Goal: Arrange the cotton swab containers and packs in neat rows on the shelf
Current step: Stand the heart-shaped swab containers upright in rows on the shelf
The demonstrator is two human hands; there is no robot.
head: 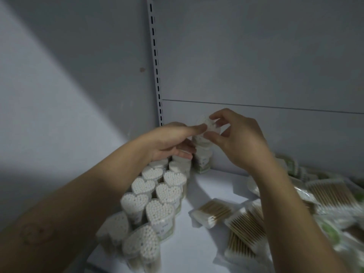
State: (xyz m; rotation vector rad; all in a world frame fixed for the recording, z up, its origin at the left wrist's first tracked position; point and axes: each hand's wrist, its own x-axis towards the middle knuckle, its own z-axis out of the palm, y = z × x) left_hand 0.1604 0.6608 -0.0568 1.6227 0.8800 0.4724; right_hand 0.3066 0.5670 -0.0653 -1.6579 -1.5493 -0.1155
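Dim bay: white shelf (216,186), grey back panel (256,75), slotted upright (155,62) in the corner.

Heart-shaped container (211,126) is up at the back corner, off the shelf. It looks poised over a standing container (202,162) against the panel, but blur hides whether the two touch. Right hand (242,142): grip narrow, thumb and fingertips pinching the raised container's top. Left hand (167,142): fingers straight, index laid to the container's near side, steadying it and holding nothing.

Step, as I read it: seating one container at the head of the rows. The next move calls for squaring it over the one beneath, then releasing without a nudge.

Outward: a double row of containers (157,194) runs from the corner toward the front along the left wall, packed close. The nearest ones sit at the shelf lip, where a forearm brushing past could tip them. Right of the rows is a bare lane of shelf. Beyond it, flat packs (246,219) of wooden-stick swabs lie loose, heaped toward the right. That lane looks like the only room for further rows.
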